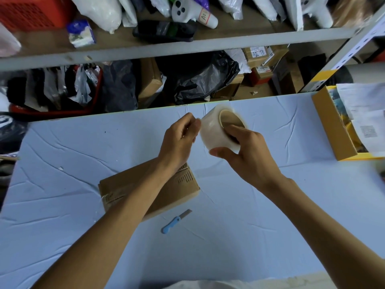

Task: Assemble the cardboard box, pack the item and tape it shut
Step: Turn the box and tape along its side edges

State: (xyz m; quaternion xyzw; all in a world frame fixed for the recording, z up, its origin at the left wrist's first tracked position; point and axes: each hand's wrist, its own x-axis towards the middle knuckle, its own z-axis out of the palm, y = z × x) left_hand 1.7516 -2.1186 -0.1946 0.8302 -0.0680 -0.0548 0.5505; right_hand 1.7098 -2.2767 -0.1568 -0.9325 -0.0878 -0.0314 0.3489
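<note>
A closed brown cardboard box (181, 192) lies on the light blue table (270, 215), partly hidden under my left forearm. Above the table I hold a roll of clear packing tape (214, 128) with a brown core. My right hand (248, 151) grips the roll, fingers inside the core and thumb under the outer face. My left hand (179, 138) is at the roll's left side, its fingertips pinching at the tape surface. Whether a loose tape end is lifted is too faint to tell.
A small blue-handled knife (176, 221) lies on the table just in front of the box. An open yellow-brown box (329, 126) with papers stands at the right edge. Behind the table, grey shelves (187, 49) hold bags, parcels and a red basket (35, 11).
</note>
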